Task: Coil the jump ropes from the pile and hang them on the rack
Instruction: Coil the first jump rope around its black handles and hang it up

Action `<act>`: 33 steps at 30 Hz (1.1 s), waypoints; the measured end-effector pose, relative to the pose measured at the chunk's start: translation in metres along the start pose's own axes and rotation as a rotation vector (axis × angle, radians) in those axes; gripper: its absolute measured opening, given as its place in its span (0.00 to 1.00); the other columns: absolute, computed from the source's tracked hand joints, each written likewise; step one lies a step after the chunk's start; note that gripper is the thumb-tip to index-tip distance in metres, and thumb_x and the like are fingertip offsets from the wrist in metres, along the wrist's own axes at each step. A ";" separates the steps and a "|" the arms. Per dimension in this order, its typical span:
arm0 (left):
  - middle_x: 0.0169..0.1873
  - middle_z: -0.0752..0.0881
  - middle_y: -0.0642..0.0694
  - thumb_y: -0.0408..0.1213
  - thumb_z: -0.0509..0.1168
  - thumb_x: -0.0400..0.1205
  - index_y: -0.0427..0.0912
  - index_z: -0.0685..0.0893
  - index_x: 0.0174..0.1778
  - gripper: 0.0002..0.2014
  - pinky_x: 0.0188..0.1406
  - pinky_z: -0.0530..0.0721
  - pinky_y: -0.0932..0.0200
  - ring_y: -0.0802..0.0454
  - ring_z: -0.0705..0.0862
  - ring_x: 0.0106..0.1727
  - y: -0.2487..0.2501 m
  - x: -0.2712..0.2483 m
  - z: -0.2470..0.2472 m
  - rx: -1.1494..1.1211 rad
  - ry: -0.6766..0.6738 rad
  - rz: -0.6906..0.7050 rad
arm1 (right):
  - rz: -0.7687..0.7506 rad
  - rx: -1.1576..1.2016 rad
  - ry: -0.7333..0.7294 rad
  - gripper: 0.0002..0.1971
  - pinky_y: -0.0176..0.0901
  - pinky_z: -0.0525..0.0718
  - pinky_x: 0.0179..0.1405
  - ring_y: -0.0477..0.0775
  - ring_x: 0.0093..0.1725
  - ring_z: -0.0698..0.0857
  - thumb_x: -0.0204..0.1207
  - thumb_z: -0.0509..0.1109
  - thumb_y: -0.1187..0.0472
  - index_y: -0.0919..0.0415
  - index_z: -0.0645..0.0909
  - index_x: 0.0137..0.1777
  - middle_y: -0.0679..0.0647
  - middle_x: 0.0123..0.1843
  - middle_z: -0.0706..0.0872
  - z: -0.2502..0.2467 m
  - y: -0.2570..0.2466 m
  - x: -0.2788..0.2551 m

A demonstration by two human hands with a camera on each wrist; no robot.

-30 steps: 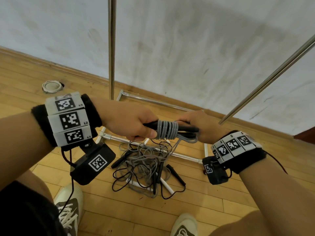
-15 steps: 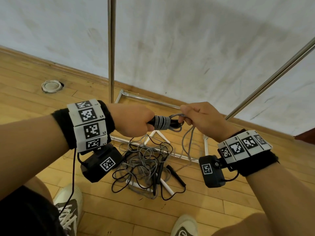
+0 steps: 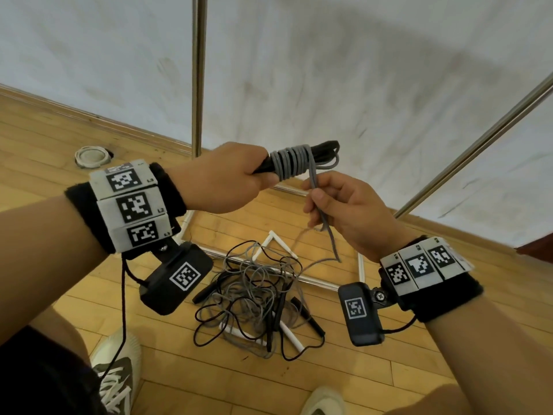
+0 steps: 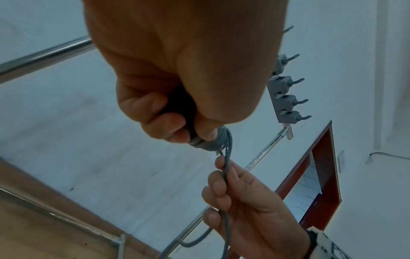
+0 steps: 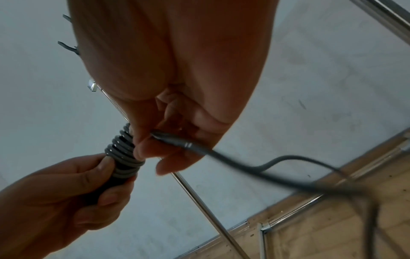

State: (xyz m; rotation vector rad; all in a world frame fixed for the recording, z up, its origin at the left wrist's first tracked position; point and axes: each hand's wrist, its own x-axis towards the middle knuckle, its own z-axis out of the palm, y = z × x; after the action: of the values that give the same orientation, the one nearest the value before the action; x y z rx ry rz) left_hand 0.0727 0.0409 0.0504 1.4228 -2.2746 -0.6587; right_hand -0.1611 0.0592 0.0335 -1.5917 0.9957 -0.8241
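Above the pile (image 3: 257, 298), gripped in the left hand (image 3: 221, 178): rope (image 3: 294, 160), long axis level, free end pointing right. Grey tail pinched by right hand (image 3: 344, 208), hanging down.

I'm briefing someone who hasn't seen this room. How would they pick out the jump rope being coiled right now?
Find the upright metal rack pole by the wall. Just right of its foot, the left hand grips a grey jump rope wound tightly round black handles, its loose tail pinched in the right hand. Unlike the tangled pile on the floor, it is held up and neatly wound.
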 end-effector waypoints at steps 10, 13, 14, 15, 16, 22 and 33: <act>0.27 0.82 0.55 0.42 0.60 0.87 0.51 0.77 0.39 0.10 0.26 0.76 0.69 0.63 0.78 0.25 0.009 -0.013 -0.011 -0.205 -0.012 0.064 | 0.025 -0.180 0.045 0.18 0.41 0.67 0.24 0.48 0.26 0.67 0.84 0.62 0.48 0.60 0.88 0.49 0.59 0.30 0.68 0.000 0.005 -0.001; 0.27 0.82 0.54 0.42 0.60 0.87 0.50 0.77 0.39 0.10 0.29 0.77 0.65 0.63 0.77 0.25 0.008 -0.013 -0.013 -0.190 -0.011 0.050 | 0.030 -0.148 0.047 0.16 0.45 0.70 0.26 0.52 0.29 0.66 0.86 0.60 0.52 0.59 0.88 0.55 0.60 0.32 0.67 0.000 0.006 -0.001; 0.27 0.81 0.53 0.42 0.60 0.87 0.50 0.77 0.38 0.11 0.29 0.77 0.62 0.63 0.77 0.25 0.007 -0.013 -0.014 -0.194 -0.004 0.041 | 0.019 -0.135 0.036 0.14 0.43 0.77 0.30 0.53 0.31 0.70 0.87 0.60 0.56 0.57 0.87 0.58 0.61 0.33 0.68 0.001 0.007 -0.002; 0.26 0.81 0.53 0.42 0.60 0.88 0.50 0.77 0.38 0.11 0.30 0.77 0.61 0.62 0.77 0.24 0.007 -0.013 -0.015 -0.200 0.004 0.032 | 0.011 -0.116 0.023 0.13 0.43 0.83 0.36 0.54 0.33 0.74 0.87 0.60 0.60 0.56 0.85 0.61 0.61 0.33 0.71 0.001 0.007 -0.002; 0.26 0.81 0.53 0.42 0.60 0.88 0.50 0.77 0.38 0.11 0.30 0.78 0.60 0.62 0.77 0.25 0.006 -0.013 -0.016 -0.204 0.004 0.027 | 0.011 -0.090 0.010 0.13 0.45 0.86 0.41 0.55 0.35 0.79 0.87 0.60 0.63 0.56 0.85 0.62 0.60 0.34 0.75 0.001 0.008 -0.003; 0.26 0.82 0.55 0.42 0.60 0.87 0.48 0.79 0.43 0.08 0.28 0.79 0.63 0.60 0.78 0.26 0.007 -0.018 -0.013 -0.213 -0.116 0.045 | 0.023 -0.144 -0.007 0.11 0.42 0.81 0.30 0.52 0.28 0.80 0.85 0.63 0.66 0.56 0.87 0.57 0.55 0.33 0.84 -0.001 0.012 -0.004; 0.31 0.82 0.52 0.44 0.60 0.88 0.52 0.75 0.39 0.11 0.20 0.72 0.72 0.63 0.78 0.24 -0.005 -0.004 -0.008 -0.099 0.039 -0.081 | 0.015 -0.210 0.205 0.23 0.32 0.74 0.46 0.36 0.30 0.76 0.88 0.56 0.50 0.62 0.90 0.49 0.48 0.33 0.86 0.000 0.007 0.003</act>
State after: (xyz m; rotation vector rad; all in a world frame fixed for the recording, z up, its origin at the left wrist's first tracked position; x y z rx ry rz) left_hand 0.0824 0.0415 0.0539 1.4730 -2.1335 -0.7512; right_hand -0.1610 0.0554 0.0265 -1.6981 1.2737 -0.9104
